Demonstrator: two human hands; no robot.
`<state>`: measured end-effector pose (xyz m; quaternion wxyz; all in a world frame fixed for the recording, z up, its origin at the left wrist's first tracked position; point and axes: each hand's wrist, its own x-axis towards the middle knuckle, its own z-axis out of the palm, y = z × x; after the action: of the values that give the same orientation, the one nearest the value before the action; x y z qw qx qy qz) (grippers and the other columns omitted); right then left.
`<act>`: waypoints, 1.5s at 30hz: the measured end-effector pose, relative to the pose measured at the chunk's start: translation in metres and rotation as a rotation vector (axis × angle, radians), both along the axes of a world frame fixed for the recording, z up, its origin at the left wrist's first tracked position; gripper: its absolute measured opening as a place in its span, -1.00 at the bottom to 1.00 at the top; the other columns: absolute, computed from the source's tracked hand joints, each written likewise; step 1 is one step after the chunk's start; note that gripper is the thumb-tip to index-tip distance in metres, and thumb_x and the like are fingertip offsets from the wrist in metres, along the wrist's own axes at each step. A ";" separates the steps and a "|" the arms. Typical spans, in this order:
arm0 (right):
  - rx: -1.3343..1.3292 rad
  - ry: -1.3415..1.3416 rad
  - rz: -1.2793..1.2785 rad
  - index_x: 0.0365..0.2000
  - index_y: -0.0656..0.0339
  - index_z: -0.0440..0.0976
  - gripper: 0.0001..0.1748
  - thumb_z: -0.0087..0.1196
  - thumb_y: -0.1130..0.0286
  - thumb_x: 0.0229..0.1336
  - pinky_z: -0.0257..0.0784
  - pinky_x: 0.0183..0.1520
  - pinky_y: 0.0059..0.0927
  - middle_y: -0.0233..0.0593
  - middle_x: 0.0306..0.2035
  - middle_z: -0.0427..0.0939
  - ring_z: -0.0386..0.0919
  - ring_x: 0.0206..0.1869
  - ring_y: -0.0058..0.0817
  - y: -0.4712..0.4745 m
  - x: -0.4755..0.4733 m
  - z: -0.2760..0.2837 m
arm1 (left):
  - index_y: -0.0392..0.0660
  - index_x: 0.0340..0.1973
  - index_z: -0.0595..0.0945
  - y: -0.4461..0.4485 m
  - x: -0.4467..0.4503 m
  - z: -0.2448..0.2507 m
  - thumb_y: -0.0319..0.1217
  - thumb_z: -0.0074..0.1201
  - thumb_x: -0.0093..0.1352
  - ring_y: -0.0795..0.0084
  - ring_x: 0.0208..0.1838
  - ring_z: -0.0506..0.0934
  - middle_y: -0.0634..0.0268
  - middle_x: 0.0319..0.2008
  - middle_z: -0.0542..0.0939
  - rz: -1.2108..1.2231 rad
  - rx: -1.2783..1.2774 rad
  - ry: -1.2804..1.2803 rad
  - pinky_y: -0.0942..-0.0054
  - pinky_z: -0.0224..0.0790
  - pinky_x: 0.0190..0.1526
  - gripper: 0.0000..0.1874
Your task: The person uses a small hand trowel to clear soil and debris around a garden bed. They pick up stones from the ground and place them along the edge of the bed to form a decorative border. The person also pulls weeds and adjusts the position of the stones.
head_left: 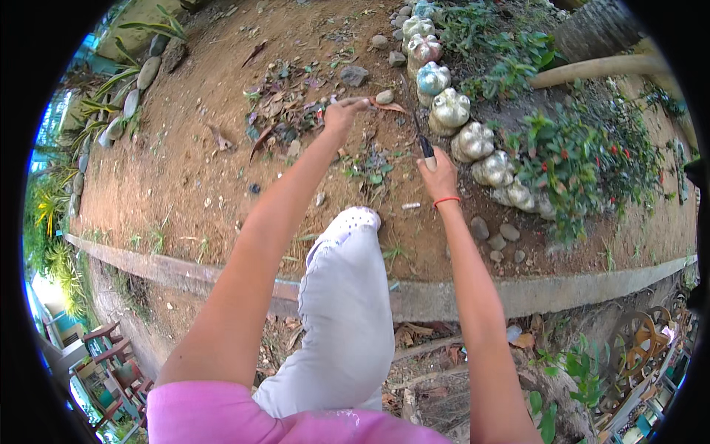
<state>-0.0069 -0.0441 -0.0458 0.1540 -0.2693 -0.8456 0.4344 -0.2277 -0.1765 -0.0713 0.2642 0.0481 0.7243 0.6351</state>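
My left hand reaches low over the soil, its fingertips at one end of a curled dry brown leaf, which they appear to pinch. A small tan stone lies right beside that leaf. In my right hand is a long-bladed knife, its narrow dark blade pointing away from me along the garden border. To the left of my left hand, dead leaves form a loose pile on the ground. A low green weed patch grows between my forearms.
Silver-painted plastic bottle bottoms edge a bed with a red-flowered shrub on the right. A grey rock lies beyond my left hand. Several round stones sit right of my forearm. A concrete curb crosses beside my shoe.
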 end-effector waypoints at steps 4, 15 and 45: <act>0.067 -0.048 -0.009 -0.27 0.27 0.41 -0.66 0.19 0.42 -0.13 0.35 -0.20 -0.20 -0.02 -0.37 0.48 0.46 -0.26 -0.04 -0.033 0.091 0.026 | -0.12 -0.28 0.68 -0.026 0.095 0.028 -0.17 0.11 0.26 0.50 -0.07 0.46 0.23 -0.28 0.63 -0.066 -0.184 -0.057 0.32 0.07 0.17 -0.70; 0.259 -0.183 -0.033 -0.27 0.20 0.43 -0.66 0.19 0.28 -0.08 0.36 -0.17 -0.22 0.00 -0.33 0.52 0.48 -0.23 -0.04 -0.055 0.274 0.155 | -0.12 -0.15 0.62 -0.161 0.222 0.127 -0.15 0.23 0.12 0.24 -0.09 0.53 0.06 -0.21 0.60 -0.449 -0.564 0.350 0.39 0.30 -0.02 -0.56; -0.740 0.246 -1.011 -0.28 0.12 0.43 -0.70 0.21 0.26 -0.02 0.31 -0.62 -0.58 -0.46 -0.60 0.46 0.39 -0.63 -0.67 -0.382 0.357 -0.009 | -0.03 0.32 -0.20 -0.329 0.302 0.012 -0.08 0.47 -0.30 -0.22 0.20 0.21 -0.25 0.14 0.19 -1.342 -1.001 0.786 -0.02 0.12 0.16 0.43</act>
<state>0.3499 -0.4260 -0.0548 0.3324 -0.6186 -0.3843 0.5993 0.0747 -0.5055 -0.0595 0.3020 0.5498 0.7723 -0.1002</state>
